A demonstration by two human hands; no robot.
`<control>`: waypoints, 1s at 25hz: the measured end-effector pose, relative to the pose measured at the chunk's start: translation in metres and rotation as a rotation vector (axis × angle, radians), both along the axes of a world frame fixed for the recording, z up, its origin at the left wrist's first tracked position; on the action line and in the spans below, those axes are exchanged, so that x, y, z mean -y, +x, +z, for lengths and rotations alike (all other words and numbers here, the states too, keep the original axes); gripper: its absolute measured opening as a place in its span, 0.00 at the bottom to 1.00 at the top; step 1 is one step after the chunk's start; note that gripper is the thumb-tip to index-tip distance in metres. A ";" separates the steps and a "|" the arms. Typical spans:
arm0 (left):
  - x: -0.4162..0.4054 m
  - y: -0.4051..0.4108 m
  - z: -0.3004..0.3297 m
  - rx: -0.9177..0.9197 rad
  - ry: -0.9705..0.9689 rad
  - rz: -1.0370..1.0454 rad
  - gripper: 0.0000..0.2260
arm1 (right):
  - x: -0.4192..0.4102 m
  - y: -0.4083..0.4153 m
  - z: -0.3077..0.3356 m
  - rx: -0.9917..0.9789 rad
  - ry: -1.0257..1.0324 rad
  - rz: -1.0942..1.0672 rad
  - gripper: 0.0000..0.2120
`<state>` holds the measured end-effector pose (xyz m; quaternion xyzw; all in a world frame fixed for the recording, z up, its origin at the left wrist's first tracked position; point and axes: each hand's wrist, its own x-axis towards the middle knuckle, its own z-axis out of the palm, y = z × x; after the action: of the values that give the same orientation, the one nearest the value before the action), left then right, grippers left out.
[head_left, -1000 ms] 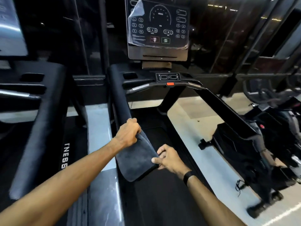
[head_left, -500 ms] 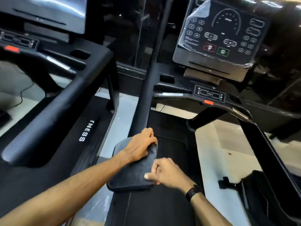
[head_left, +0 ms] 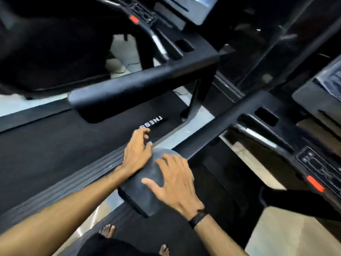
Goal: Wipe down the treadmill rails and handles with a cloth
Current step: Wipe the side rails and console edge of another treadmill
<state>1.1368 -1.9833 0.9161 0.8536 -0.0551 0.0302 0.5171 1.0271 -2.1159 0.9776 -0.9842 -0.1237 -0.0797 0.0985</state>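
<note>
dim gym, dusty grey cloth [head_left: 147, 179] draped over rail [head_left: 217, 133], left hand [head_left: 137, 151] clutching it, right hand [head_left: 175, 183] flat, open

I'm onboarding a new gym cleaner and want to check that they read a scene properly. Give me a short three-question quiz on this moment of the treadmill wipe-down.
1. True or false: the right hand lies flat with spread fingers on the grey cloth.
2. Where does the cloth sit? A) on the console buttons B) draped over the near end of the padded side rail C) on the floor
3. What does the person wear on the right wrist?

Key
1. True.
2. B. The left hand is at the cloth's far edge, on the side facing the neighbouring treadmill.
3. A black band.
</note>
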 end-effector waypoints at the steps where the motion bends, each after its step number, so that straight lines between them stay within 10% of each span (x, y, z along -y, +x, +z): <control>1: -0.007 -0.003 -0.001 -0.022 -0.011 0.099 0.19 | -0.002 0.001 -0.004 -0.169 -0.074 0.028 0.38; 5: -0.031 -0.053 -0.005 -0.033 -0.058 0.448 0.17 | 0.005 0.007 -0.018 -0.374 -0.188 0.159 0.47; 17: -0.020 -0.106 -0.006 -0.147 -0.281 0.807 0.18 | -0.003 0.077 -0.032 -0.328 -0.241 0.404 0.15; 22: 0.008 -0.088 -0.013 -0.150 -0.409 0.947 0.28 | 0.029 0.177 -0.047 -0.773 -0.389 0.244 0.14; 25: 0.014 -0.085 -0.016 -0.119 -0.451 1.082 0.28 | -0.020 0.180 -0.061 -1.051 -0.437 0.283 0.31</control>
<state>1.0518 -1.9969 0.9001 0.6295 0.4251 0.2529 0.5993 1.2072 -2.0955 0.9166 -0.8630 -0.2021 0.4604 -0.0490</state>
